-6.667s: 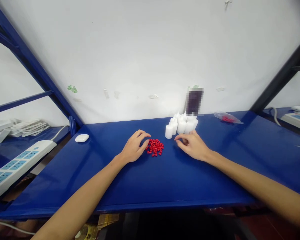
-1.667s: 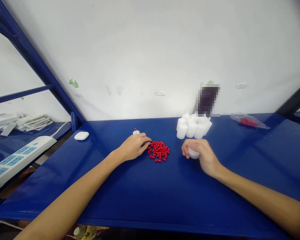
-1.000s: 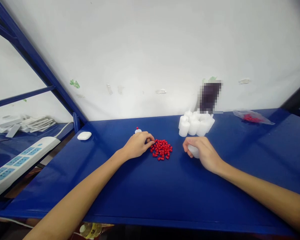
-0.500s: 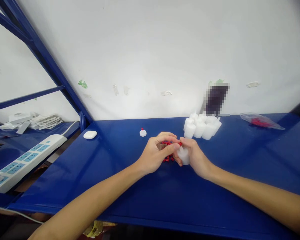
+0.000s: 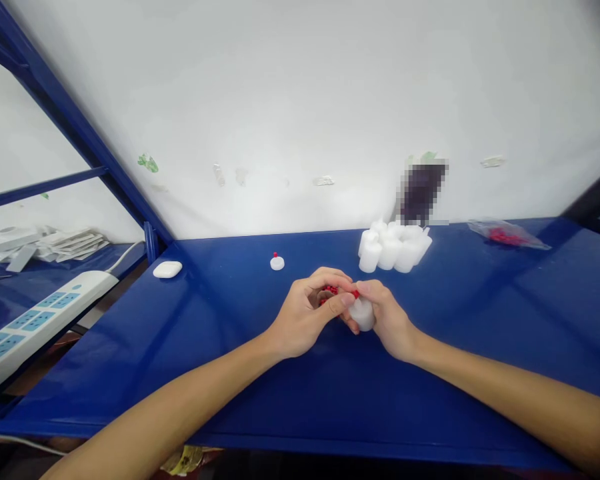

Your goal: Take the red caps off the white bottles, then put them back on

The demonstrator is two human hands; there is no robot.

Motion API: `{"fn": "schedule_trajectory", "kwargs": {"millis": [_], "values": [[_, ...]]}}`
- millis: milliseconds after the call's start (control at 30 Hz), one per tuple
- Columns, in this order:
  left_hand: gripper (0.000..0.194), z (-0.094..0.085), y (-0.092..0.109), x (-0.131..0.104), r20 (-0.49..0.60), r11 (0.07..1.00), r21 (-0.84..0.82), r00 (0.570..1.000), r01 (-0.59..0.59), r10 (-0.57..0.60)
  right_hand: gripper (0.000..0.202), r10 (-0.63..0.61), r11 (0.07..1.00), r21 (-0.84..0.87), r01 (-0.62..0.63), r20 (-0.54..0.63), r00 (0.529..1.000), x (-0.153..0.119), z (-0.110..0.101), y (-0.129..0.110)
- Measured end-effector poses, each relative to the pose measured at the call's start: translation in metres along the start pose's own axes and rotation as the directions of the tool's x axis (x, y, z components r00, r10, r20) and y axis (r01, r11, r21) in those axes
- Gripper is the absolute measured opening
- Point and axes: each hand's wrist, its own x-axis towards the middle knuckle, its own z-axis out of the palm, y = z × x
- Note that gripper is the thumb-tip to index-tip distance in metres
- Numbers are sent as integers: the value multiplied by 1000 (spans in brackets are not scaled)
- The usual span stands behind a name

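A small white squeeze bottle (image 5: 364, 316) stands slightly tilted between my hands, its top toward my left fingertips. My right hand (image 5: 391, 321) is closed around the bottle's right side, with thumb and forefinger up near its tip. A small red cap (image 5: 355, 294) shows at the tip, pinched by the thumb and forefinger of my left hand (image 5: 305, 313). The left hand's lower fingers reach behind to the bottle's left side. Loose red caps (image 5: 330, 291) lie on the table behind my left hand, partly hidden by it.
On the blue table (image 5: 240, 393), a group of white bottles (image 5: 391, 250) stands at the back. A white bottle with a red tip (image 5: 277, 263) stands alone, left of them. A bag of red caps (image 5: 509, 235), a white case (image 5: 167, 269) and a power strip (image 5: 35, 323) lie farther out.
The view has shifted slightly, so the table's things sit farther left. Both hands stay together at the bottle, and the red cap now shows more plainly at its tip.
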Motion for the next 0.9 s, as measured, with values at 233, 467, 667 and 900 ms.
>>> {"fn": "schedule_trajectory", "kwargs": {"millis": [233,467,667,900], "values": [[22,-1,-8,-1,9,999,40,1000,-18,18,50,-24,998,-56,24,1,1000,0,1,-8],[25,-4,-12,-4,37,969,241,998,-61,54,44,-25,998,-56,26,12,1000,-2,-1,-7],[18,-5,-9,-5,40,863,469,981,-186,190,45,-100,986,-133,105,45,994,-1,-3,-3],[24,-75,6,25,-362,683,726,804,-74,471,32,-58,957,-289,23,-115,992,7,-21,2]]}}
